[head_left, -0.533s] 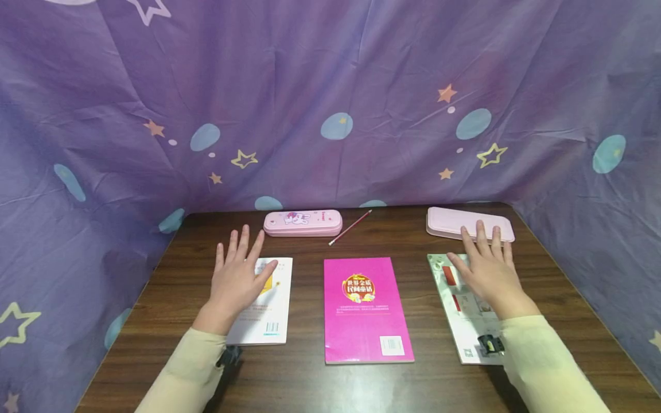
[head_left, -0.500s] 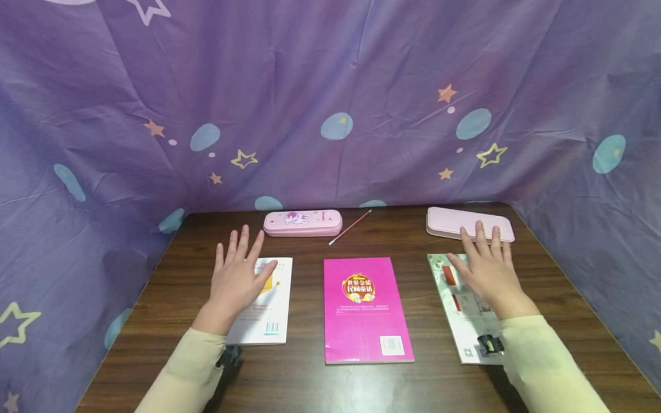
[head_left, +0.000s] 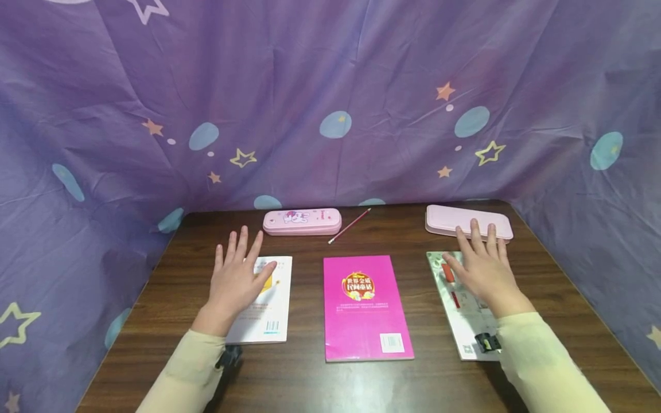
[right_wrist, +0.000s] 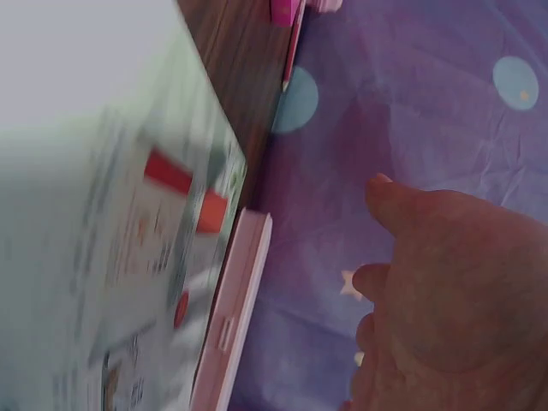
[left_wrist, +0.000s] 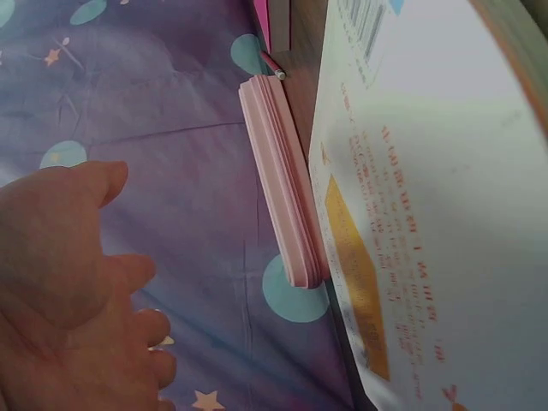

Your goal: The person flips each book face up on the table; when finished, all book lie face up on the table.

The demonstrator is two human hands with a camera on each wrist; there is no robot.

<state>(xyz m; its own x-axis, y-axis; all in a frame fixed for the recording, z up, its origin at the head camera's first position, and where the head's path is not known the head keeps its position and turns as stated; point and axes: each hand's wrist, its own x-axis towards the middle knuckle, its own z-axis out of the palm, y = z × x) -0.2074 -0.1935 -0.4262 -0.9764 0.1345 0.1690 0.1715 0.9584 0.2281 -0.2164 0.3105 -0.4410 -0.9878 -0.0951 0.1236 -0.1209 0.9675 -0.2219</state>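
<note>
My left hand [head_left: 236, 285] hovers palm down with fingers spread over a white book [head_left: 279, 310] with a yellow print, partly hiding it. On the other side, my right hand [head_left: 487, 277] is spread the same way over a pale green and white book [head_left: 457, 315]. Both wrist views show a gap between palm and book, and neither hand holds anything. Between the hands a bright pink book [head_left: 361, 321] lies flat, back cover up. The right fingertips overlap a plain pink pencil case [head_left: 449, 218] in the head view.
At the back of the table [head_left: 382, 384] lie a pink pencil case with a rabbit print [head_left: 302, 222] and, beside it, a red pencil [head_left: 351, 225] with a white end. A purple patterned cloth [head_left: 289, 86] hangs behind and along both sides.
My right hand has shifted very slightly left and up in the head view. The whole scene sits a few pixels differently; books, cases and pencil keep their places.
</note>
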